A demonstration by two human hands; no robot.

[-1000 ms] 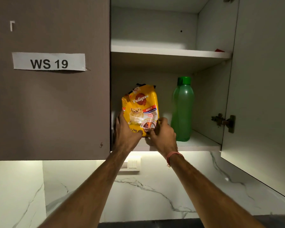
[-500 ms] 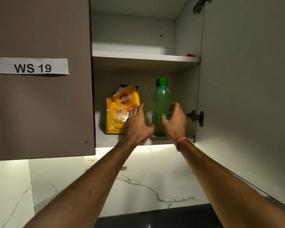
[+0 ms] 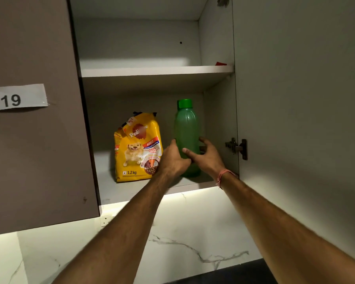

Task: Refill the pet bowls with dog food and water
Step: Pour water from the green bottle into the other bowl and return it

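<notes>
Bottle (image 3: pixel 186 128) stood upright on the lower shelf (image 3: pixel 143 188) just right of the food bag (image 3: pixel 136 148), both hands, left (image 3: pixel 173 158) and right (image 3: pixel 206 155), curled around its lower body; lifting straight out would probably spare the bag.

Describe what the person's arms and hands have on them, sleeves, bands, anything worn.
Both forearms are bare, with no sleeves in view. The right hand has a thin pinkish-red thread band round its wrist, with a loose end hanging down. The left hand and its wrist show no band, watch or glove. No rings are visible.
</notes>
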